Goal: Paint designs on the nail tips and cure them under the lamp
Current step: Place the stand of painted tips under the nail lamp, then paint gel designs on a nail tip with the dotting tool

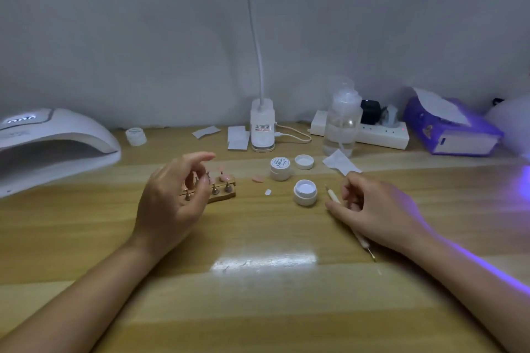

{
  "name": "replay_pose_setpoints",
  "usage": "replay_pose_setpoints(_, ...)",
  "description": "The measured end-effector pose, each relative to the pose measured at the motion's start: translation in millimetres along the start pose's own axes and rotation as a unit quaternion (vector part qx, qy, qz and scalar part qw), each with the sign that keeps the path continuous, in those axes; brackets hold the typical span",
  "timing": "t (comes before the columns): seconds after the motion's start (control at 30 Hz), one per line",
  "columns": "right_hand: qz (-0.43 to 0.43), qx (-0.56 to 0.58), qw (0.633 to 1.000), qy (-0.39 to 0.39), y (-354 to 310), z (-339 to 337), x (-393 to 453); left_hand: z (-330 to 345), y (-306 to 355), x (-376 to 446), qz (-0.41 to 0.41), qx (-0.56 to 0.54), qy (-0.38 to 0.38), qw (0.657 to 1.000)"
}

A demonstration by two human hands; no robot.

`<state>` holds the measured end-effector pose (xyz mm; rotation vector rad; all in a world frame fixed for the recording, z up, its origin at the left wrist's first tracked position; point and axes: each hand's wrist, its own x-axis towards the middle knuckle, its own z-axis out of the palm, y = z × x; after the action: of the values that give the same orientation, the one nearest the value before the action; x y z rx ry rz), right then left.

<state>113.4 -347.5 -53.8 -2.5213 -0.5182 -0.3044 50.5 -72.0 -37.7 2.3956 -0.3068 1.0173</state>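
Observation:
A small wooden stand (226, 195) with metal pegs carries pink nail tips (226, 178) mid-table. My left hand (172, 200) hovers over the stand's left part and hides it. Its fingers are loosely curled, the index finger is stretched out, and I see nothing held. My right hand (378, 209) rests on the table and grips a thin dotting pen (333, 195), whose far tip points toward an open white gel jar (305, 192). The pen's other end sticks out below my palm. The white curing lamp (57, 146) stands at the far left, opening toward me.
A closed white jar (280, 168), a loose lid (304, 161), a loose pink tip (257, 179) and a small white tip (268, 192) lie between my hands. Behind are a desk lamp base (262, 129), clear bottle (341, 123), power strip (381, 135) and purple tissue pack (453, 129).

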Motion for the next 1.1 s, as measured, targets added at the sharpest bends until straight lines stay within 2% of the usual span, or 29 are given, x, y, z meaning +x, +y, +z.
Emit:
replay_pose_setpoints(0.13, -0.02, 0.003, 0.999, -0.037, -0.9, -3.9, -0.5, -14.3, -4.8, 12.8, -0.061, 0.029, -0.05, 0.997)
replay_pose_setpoints(0.2, -0.023, 0.008, 0.999, -0.047, -1.1, -6.1, 0.1, -28.4, -14.9, 22.1, -0.128, 0.067, -0.116, 0.983)
replay_pose_setpoints(0.27, -0.028, 0.012, 0.998, -0.052, -1.4, -7.1, 0.3, -46.4, -28.7, 28.9, -0.205, 0.08, -0.22, 0.95)
replay_pose_setpoints(0.33, -0.033, 0.018, 0.998, -0.055, -1.7, -7.3, 0.1, -62.2, -39.7, 30.6, -0.287, 0.062, -0.328, 0.898)
replay_pose_setpoints(0.4, -0.035, 0.031, 0.997, -0.058, -1.6, -7.0, -0.3, -68.7, -49.7, 27.2, -0.335, 0.071, -0.382, 0.859)
replay_pose_setpoints(0.5, -0.042, 0.077, 0.995, -0.041, -3.0, -5.6, -1.3, -66.9, -57.7, 24.4, -0.346, 0.107, -0.363, 0.858)
replay_pose_setpoints(0.57, -0.044, 0.142, 0.989, -0.015, -4.5, -5.2, -1.7, -64.7, -55.7, 25.7, -0.349, 0.09, -0.361, 0.86)
replay_pose_setpoints(0.83, -0.022, 0.33, 0.938, 0.106, -9.0, -4.8, -2.1, -55.5, -45.7, 24.7, -0.339, 0.083, -0.361, 0.865)
replay_pose_setpoints(1.0, -0.051, 0.332, 0.928, 0.159, -12.9, -4.9, -3.2, -52.6, -41.2, 25.2, -0.329, 0.114, -0.368, 0.862)
replay_pose_setpoints(1.1, -0.069, 0.314, 0.929, 0.184, -12.9, -3.3, -4.1, -51.4, -35.7, 26.2, -0.31, 0.132, -0.4, 0.853)
